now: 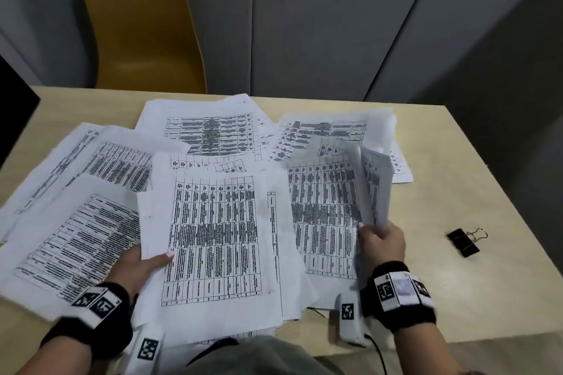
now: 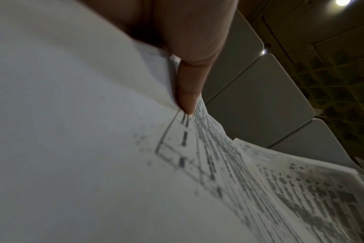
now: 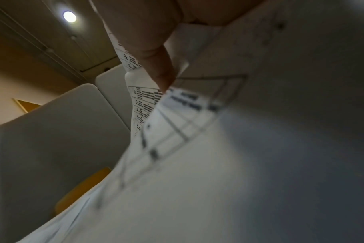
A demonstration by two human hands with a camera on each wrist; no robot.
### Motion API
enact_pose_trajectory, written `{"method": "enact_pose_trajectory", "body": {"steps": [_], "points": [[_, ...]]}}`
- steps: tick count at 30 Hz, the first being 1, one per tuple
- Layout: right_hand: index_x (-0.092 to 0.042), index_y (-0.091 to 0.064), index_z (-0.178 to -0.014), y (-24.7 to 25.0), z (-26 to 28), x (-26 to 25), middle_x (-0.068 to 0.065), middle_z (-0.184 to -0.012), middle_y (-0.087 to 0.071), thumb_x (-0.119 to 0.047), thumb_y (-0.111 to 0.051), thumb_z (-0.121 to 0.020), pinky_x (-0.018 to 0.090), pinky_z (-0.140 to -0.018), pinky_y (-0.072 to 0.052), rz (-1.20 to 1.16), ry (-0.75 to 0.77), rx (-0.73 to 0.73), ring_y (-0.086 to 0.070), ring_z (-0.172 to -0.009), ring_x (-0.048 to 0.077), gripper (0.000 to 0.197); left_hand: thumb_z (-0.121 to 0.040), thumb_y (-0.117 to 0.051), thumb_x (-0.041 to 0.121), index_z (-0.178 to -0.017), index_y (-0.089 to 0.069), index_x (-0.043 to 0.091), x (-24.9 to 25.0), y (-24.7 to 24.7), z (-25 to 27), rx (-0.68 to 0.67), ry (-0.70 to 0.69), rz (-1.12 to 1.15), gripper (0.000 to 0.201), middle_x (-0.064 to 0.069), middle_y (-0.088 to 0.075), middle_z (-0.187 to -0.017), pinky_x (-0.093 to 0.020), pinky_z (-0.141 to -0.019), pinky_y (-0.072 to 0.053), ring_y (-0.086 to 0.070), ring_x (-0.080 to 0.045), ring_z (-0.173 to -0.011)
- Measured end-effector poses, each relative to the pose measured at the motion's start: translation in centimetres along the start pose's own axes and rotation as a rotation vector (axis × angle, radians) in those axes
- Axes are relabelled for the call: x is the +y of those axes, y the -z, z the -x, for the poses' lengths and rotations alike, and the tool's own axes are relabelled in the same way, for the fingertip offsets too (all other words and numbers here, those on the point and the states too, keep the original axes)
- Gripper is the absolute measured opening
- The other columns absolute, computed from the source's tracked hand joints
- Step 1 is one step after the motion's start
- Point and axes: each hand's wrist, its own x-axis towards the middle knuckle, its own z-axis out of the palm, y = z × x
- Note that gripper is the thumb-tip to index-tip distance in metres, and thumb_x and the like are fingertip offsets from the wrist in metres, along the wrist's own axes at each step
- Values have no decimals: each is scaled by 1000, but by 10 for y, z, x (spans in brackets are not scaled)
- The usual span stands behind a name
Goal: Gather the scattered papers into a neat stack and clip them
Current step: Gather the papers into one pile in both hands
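Papers (image 1: 213, 240): printed sheets, overlapping loosely across the surface (image 1: 475, 192).
Left hand (image 1: 137, 265): thumb atop the front sheet's left edge, other fingers hidden underneath, pinching it.
Right hand (image 1: 382, 242): fingers clasp a raised, curling sheet (image 1: 373, 186).
Binder clip (image 1: 464, 241): black, on the surface, right of the papers, well apart.

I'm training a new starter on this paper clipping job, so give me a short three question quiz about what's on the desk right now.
1. True or false: the binder clip is already fastened on the papers.
2. Which hand lifts sheets that curl upward off the table? A) left hand B) right hand
3. Fill in: behind the table stands a ______ chair.

Key: 1. False, it lies alone on the table, right of the papers. 2. B; the left hand holds a sheet by its edge, thumb on top. 3. Yellow.
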Motion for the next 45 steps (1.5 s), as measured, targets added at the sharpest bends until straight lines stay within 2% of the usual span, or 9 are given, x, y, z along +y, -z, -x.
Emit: {"method": "enact_pose_trajectory", "body": {"steps": [3, 7, 10, 13, 17, 23, 29, 38, 45], "points": [[-8, -66, -83, 15, 0, -16, 14, -67, -57, -12, -59, -80, 30, -65, -39, 27, 161, 82, -52, -68, 25, 9, -80, -66, 1, -108, -59, 4, 2, -1, 2, -10, -14, -8, 29, -16, -63, -101, -33, -81, -42, -59, -31, -94], [-1, -69, -91, 27, 1, -30, 11, -72, -59, -9, -61, -80, 26, -69, -37, -3, 259, 160, -55, -73, 25, 15, -79, -66, 1, -113, -59, 1, -1, 1, -1, 2, -10, -15, 35, -19, -65, -107, -44, -96, -42, -60, -33, -99], [-4, -66, -74, 34, -2, -33, 8, -64, -62, -13, -62, -77, 23, -54, -38, -145, 243, 209, -54, -70, 21, 11, -79, -65, 0, -116, -58, -3, -1, 1, -1, -5, -17, -19, 37, -20, -64, -108, -42, -95, -42, -60, -33, -99], [-8, -62, -61, 37, -6, -42, -14, -51, -65, -5, -62, -81, 13, -50, -47, -378, 187, 200, -59, -71, 19, 20, -80, -64, -2, -116, -57, -5, -1, 1, 0, -8, -33, -12, 37, -19, -63, -106, -37, -91, -40, -58, -31, -97], [1, -67, -88, 38, 4, -71, 0, -79, -76, 9, -58, -78, 32, -80, -56, -798, 201, 217, -69, -86, 28, 16, -80, -67, 2, -115, -58, -4, -3, 2, -2, 2, -57, -43, 37, -18, -64, -105, -36, -91, -40, -59, -31, -97], [4, -57, -97, 52, 16, -110, -14, -60, -68, 15, -54, -81, 6, -61, -50, -762, 295, 271, -59, -53, -11, 20, -81, -66, 3, -114, -58, -4, -2, 1, 0, -2, -73, -72, 35, -18, -64, -103, -38, -92, -39, -59, -32, -97], [-1, -50, -70, 33, 23, -96, -15, -39, -56, 8, -53, -85, 8, -40, -41, -689, 213, 148, -51, -39, -5, 17, -80, -66, 3, -118, -57, -5, -4, 1, -2, -4, -80, -72, 40, -18, -64, -108, -37, -92, -39, -59, -30, -97], [-15, -43, -55, 25, 4, -90, -15, -38, -50, -3, -60, -85, 12, -43, -41, -722, 186, 135, -46, -39, 0, 37, -80, -67, 6, -118, -58, -1, -4, 3, -2, -2, -55, -78, 39, -19, -66, -107, -44, -96, -43, -61, -35, -100], [-5, -52, -83, -10, 20, -64, 9, -68, -50, -7, -64, -84, 23, -51, -45, -600, -19, 7, -49, -62, 21, 12, -82, -66, 12, -116, -59, 0, -1, 2, 3, -6, -51, -75, 36, -18, -66, -105, -42, -93, -44, -62, -33, -97]]}}
